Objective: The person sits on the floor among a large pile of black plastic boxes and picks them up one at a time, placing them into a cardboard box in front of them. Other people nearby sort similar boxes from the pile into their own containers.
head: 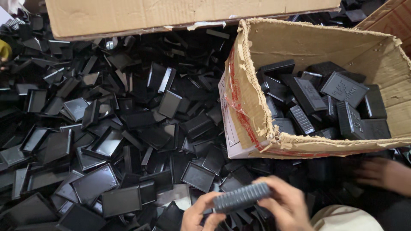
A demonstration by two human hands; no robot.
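Both my hands hold one closed black plastic case (pixel 242 197) with ribbed sides, low in the view. My left hand (pixel 198 215) grips its left end from below. My right hand (pixel 286 206) grips its right end, fingers curled over the top. Under and around them lies a big heap of loose black plastic tray halves (pixel 107 145). Just above and to the right stands a torn cardboard box (pixel 248 107) holding several closed black cases (pixel 342 90).
Another hand (pixel 383 173), blurred, reaches into the heap at the right edge, below the box. A large cardboard flap (pixel 171 17) spans the top. A second carton corner (pixel 394 15) shows at top right. Beige cloth (pixel 342 219) sits at the bottom.
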